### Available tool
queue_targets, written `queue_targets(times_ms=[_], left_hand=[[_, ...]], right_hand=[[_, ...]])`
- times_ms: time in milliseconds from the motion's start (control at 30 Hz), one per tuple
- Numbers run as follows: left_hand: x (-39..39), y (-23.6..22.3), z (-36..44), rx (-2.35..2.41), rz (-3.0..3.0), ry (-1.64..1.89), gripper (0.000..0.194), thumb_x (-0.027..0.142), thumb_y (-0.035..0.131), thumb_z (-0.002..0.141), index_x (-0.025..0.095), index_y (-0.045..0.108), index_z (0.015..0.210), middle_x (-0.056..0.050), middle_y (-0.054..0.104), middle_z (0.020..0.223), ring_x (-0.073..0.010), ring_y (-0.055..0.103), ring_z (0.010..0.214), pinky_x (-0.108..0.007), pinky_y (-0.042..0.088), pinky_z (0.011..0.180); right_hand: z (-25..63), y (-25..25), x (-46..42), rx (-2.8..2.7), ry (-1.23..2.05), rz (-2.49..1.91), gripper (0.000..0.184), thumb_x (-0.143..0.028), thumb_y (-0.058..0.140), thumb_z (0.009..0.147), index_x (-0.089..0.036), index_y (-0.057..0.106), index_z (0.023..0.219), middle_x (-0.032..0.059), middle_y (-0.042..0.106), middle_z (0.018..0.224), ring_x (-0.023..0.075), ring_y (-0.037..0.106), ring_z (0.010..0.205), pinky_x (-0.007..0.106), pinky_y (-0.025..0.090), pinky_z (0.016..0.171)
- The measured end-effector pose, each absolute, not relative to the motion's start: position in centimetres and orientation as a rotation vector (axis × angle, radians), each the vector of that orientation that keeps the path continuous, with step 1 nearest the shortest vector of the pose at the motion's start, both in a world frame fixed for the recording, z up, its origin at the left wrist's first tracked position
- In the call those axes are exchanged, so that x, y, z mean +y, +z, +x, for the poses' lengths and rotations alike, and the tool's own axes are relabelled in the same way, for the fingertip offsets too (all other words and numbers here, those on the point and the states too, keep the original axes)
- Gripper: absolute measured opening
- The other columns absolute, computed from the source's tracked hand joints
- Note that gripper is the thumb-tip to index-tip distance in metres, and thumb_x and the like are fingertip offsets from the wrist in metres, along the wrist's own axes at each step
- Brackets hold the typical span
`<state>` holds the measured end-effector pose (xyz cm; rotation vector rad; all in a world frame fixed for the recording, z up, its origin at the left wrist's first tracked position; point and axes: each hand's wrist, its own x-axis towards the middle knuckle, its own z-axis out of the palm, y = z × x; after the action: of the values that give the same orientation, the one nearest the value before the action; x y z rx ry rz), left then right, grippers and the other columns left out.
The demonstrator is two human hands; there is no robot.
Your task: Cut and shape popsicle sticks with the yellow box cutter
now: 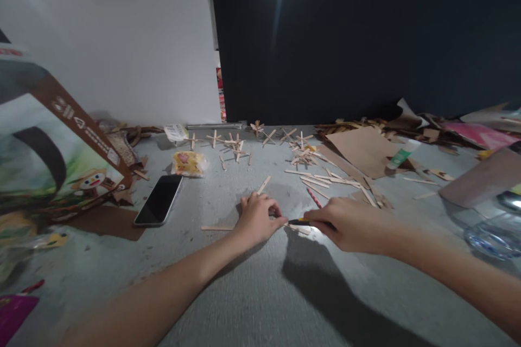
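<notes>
My right hand (345, 225) is closed around a black-and-yellow craft knife (300, 222), its tip pointing left toward my other hand. Just below the knife, a thin wooden stick (300, 230) lies on the grey tabletop (228, 293). My left hand (258, 217) presses down with curled fingers, thumb and forefinger meeting at the stick's end by the knife tip. Another length of stick (217, 228) shows left of this hand; whether the two are one piece is hidden. A further stick (264, 184) pokes out above the knuckles. A red patterned pen-like rod (313, 198) lies beyond my right hand.
Loose sticks (325, 179) and small crossed-stick pieces (236, 143) lie toward the back. A phone (159, 200), yellow packet (189, 164) and printed carton (52, 141) are on the left. Brown cardboard (360, 149), a glue tube (402, 154) and clear bottle (496, 233) are on the right.
</notes>
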<state>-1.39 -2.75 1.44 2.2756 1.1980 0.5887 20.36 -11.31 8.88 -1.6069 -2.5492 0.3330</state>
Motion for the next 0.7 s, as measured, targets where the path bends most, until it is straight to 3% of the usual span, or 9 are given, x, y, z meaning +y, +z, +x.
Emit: queue_targets(times_ms=[133,267,467,567,700], left_hand=[[-2.8,1.5,-1.4,1.192,2.244,0.609,0.015,0.026,0.088,0.079,0.023,0.074,0.078,-0.007,0.076,0.093,-0.0350,0.062,0.111,-0.048,0.036,0.100],[-2.3,0.6,-1.5,1.209,2.070,0.817,0.017,0.014,0.070,0.087,0.022,0.071,0.102,-0.003,0.073,0.088,-0.0244,0.067,0.091,-0.042,0.042,0.097],[-1.4,-0.4,-1.9,1.174,1.870,0.963,0.016,0.014,0.059,0.091,0.024,0.062,0.104,-0.001,0.074,0.084,-0.0203,0.066,0.080,-0.034,0.046,0.085],[-1.3,-0.7,-2.0,1.207,1.882,0.956,0.017,0.015,0.058,0.092,0.024,0.061,0.106,0.000,0.074,0.084,-0.0210,0.066,0.081,-0.034,0.045,0.085],[-1.3,-0.9,-2.0,1.225,1.914,0.930,0.019,0.013,0.056,0.093,0.023,0.060,0.110,0.001,0.073,0.080,-0.0207,0.066,0.079,-0.033,0.045,0.082]], right_hand=[[19.6,10.2,-10.2,-2.582,0.377,-1.581,0.030,-0.018,0.057,0.093,-0.026,0.075,0.070,0.0035,0.061,0.053,0.0185,0.056,0.051,0.031,0.028,0.056],[18.7,10.8,-9.4,-2.516,0.425,-1.584,0.026,-0.026,0.071,0.082,-0.025,0.067,0.057,0.0051,0.059,0.050,0.0205,0.058,0.053,0.031,0.032,0.054],[17.4,11.7,-8.6,-2.744,0.278,-1.570,0.032,-0.001,0.064,0.065,-0.022,0.053,0.045,0.0032,0.055,0.046,0.0130,0.044,0.042,0.031,0.023,0.051],[16.8,12.3,-8.4,-2.840,0.219,-1.627,0.029,0.002,0.062,0.063,-0.021,0.056,0.047,0.0044,0.058,0.049,0.0137,0.047,0.044,0.030,0.022,0.051],[16.2,13.2,-8.2,-2.976,0.214,-1.699,0.014,-0.007,0.064,0.071,-0.017,0.073,0.066,0.0112,0.069,0.064,0.0180,0.058,0.054,0.030,0.024,0.050]])
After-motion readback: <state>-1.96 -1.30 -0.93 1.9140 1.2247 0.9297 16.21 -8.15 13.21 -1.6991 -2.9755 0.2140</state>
